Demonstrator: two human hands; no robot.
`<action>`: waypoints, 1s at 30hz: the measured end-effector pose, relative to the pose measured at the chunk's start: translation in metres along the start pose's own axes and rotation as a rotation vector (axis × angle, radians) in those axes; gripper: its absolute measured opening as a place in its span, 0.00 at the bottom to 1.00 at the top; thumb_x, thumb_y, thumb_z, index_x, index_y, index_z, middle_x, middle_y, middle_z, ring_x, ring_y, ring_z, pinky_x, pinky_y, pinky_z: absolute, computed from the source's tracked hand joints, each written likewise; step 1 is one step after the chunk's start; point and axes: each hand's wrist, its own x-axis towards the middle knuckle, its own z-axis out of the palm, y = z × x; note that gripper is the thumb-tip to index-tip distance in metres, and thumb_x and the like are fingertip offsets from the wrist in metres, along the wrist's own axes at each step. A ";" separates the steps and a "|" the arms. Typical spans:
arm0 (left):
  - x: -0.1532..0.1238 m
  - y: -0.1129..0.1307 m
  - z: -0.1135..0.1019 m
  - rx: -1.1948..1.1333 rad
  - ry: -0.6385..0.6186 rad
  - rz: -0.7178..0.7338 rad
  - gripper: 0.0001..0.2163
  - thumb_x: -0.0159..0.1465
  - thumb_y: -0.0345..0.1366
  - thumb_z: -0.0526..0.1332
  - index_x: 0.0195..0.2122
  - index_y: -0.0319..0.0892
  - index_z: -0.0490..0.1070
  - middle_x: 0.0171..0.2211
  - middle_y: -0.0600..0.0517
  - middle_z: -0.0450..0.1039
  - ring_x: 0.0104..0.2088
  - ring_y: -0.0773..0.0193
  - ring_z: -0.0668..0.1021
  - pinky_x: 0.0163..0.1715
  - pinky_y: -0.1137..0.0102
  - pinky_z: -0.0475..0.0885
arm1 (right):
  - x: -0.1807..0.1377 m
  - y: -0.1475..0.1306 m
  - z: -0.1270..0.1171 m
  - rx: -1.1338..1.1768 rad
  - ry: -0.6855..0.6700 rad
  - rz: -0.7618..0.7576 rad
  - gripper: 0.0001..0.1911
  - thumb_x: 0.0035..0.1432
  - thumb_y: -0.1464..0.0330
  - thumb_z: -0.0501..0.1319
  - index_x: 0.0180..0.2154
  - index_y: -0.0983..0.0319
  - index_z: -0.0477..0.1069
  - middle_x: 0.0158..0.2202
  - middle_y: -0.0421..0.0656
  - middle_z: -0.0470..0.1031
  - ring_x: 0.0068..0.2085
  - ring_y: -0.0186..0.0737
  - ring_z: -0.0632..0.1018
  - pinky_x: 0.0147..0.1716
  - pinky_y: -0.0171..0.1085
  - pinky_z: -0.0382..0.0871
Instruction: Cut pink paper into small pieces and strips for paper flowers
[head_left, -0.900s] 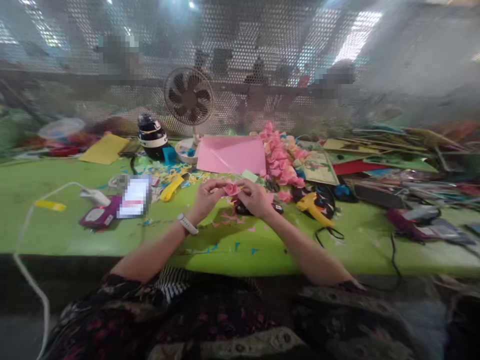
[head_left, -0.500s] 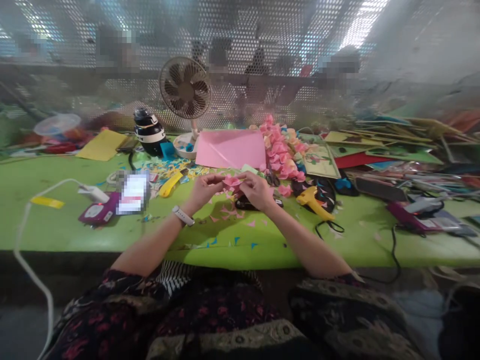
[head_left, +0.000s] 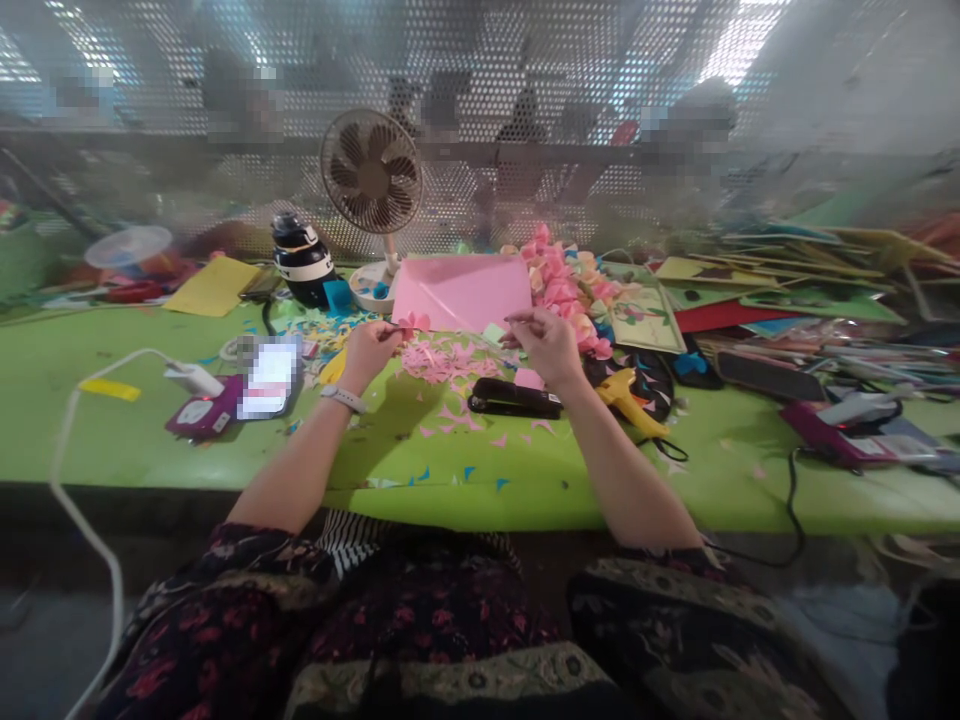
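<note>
My left hand (head_left: 369, 350) pinches a small pink paper flower (head_left: 412, 323) above the green table (head_left: 150, 450). My right hand (head_left: 546, 342) is apart from it to the right, its fingers pinched together; what they hold is too small to make out. Between the hands lies a heap of pink paper petals (head_left: 442, 358). A black stapler (head_left: 514, 398) lies just below my right hand. Behind the hands a pink paper sheet (head_left: 463, 290) lies flat, with a pile of finished pink flowers (head_left: 562, 285) to its right.
A small fan (head_left: 372, 185) and a black bottle (head_left: 302, 262) stand at the back. A phone (head_left: 266, 378) on a purple case with a white charger cable (head_left: 75, 400) lies left. A yellow glue gun (head_left: 628, 399) lies right, beside stacked coloured papers (head_left: 787, 290). Paper scraps litter the table.
My hands, which together held a pink flower, have separated. The left hand moved left with the flower and the right hand moved up and right. The stapler and petal heap are uncovered.
</note>
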 end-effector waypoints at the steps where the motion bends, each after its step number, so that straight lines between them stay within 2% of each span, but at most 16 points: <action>1: 0.001 -0.003 0.000 0.006 0.006 -0.006 0.07 0.59 0.35 0.65 0.27 0.40 0.78 0.21 0.53 0.76 0.23 0.65 0.79 0.27 0.73 0.72 | 0.002 0.001 -0.003 -0.003 0.010 -0.001 0.18 0.58 0.52 0.68 0.38 0.60 0.75 0.27 0.41 0.80 0.32 0.40 0.84 0.38 0.41 0.83; 7: 0.004 -0.003 -0.009 -0.093 -0.016 -0.140 0.06 0.61 0.33 0.65 0.27 0.39 0.78 0.22 0.53 0.77 0.23 0.67 0.78 0.28 0.74 0.73 | 0.014 0.007 -0.019 -0.097 0.069 -0.009 0.16 0.59 0.54 0.67 0.38 0.61 0.76 0.28 0.41 0.79 0.31 0.41 0.83 0.37 0.41 0.81; 9: 0.003 -0.001 -0.013 -0.108 -0.048 -0.179 0.06 0.61 0.32 0.66 0.27 0.39 0.78 0.24 0.51 0.78 0.23 0.68 0.78 0.28 0.73 0.73 | 0.015 0.004 -0.026 -0.236 0.068 -0.011 0.14 0.61 0.57 0.64 0.39 0.61 0.77 0.29 0.42 0.81 0.33 0.43 0.84 0.38 0.41 0.79; 11: 0.002 0.000 -0.016 -0.096 -0.089 -0.203 0.06 0.61 0.32 0.68 0.26 0.38 0.78 0.24 0.50 0.79 0.23 0.67 0.78 0.28 0.73 0.73 | 0.014 -0.002 -0.034 -0.480 0.036 -0.006 0.13 0.62 0.59 0.62 0.40 0.61 0.79 0.33 0.44 0.83 0.37 0.45 0.84 0.41 0.42 0.77; 14: -0.001 -0.003 -0.020 -0.063 -0.161 -0.213 0.06 0.60 0.33 0.70 0.27 0.38 0.79 0.23 0.48 0.79 0.23 0.66 0.79 0.29 0.72 0.74 | 0.011 -0.010 -0.046 -0.895 -0.119 0.055 0.12 0.62 0.61 0.62 0.37 0.60 0.81 0.37 0.46 0.84 0.41 0.47 0.82 0.43 0.40 0.73; 17: -0.005 -0.011 -0.019 -0.034 -0.189 -0.219 0.06 0.59 0.35 0.71 0.27 0.38 0.80 0.23 0.49 0.79 0.23 0.66 0.79 0.28 0.73 0.74 | 0.012 -0.009 -0.052 -1.105 -0.366 0.189 0.13 0.62 0.59 0.64 0.34 0.61 0.81 0.34 0.46 0.83 0.39 0.46 0.81 0.39 0.38 0.69; 19: -0.008 -0.017 -0.018 -0.028 -0.190 -0.220 0.06 0.57 0.36 0.71 0.28 0.38 0.80 0.23 0.49 0.80 0.22 0.67 0.79 0.28 0.74 0.73 | 0.014 -0.005 -0.052 -1.092 -0.496 0.254 0.12 0.60 0.59 0.66 0.34 0.61 0.81 0.32 0.45 0.82 0.37 0.45 0.80 0.37 0.37 0.68; 21: -0.010 -0.024 -0.017 -0.018 -0.192 -0.217 0.07 0.56 0.38 0.72 0.27 0.39 0.80 0.23 0.49 0.80 0.22 0.67 0.79 0.27 0.74 0.73 | 0.015 0.000 -0.050 -1.008 -0.554 0.279 0.08 0.57 0.62 0.69 0.34 0.60 0.80 0.32 0.43 0.82 0.36 0.44 0.80 0.36 0.37 0.68; 23: -0.011 -0.028 -0.016 -0.005 -0.198 -0.217 0.08 0.56 0.39 0.72 0.26 0.40 0.80 0.22 0.49 0.80 0.21 0.66 0.78 0.26 0.74 0.72 | 0.015 0.003 -0.050 -0.912 -0.556 0.280 0.06 0.51 0.67 0.72 0.34 0.60 0.81 0.34 0.43 0.82 0.36 0.43 0.80 0.36 0.37 0.70; 25: -0.012 -0.030 -0.016 0.011 -0.203 -0.224 0.09 0.55 0.40 0.71 0.24 0.40 0.79 0.20 0.48 0.78 0.21 0.66 0.78 0.25 0.74 0.72 | 0.014 0.006 -0.051 -0.834 -0.535 0.269 0.09 0.48 0.70 0.72 0.35 0.59 0.81 0.35 0.42 0.83 0.35 0.43 0.80 0.36 0.38 0.71; 30: -0.014 -0.024 -0.023 0.115 -0.201 -0.222 0.11 0.55 0.42 0.72 0.22 0.42 0.78 0.18 0.49 0.77 0.19 0.65 0.76 0.22 0.74 0.68 | 0.016 0.005 -0.055 -0.766 -0.499 0.156 0.08 0.51 0.73 0.71 0.36 0.59 0.81 0.34 0.42 0.82 0.35 0.41 0.79 0.37 0.37 0.71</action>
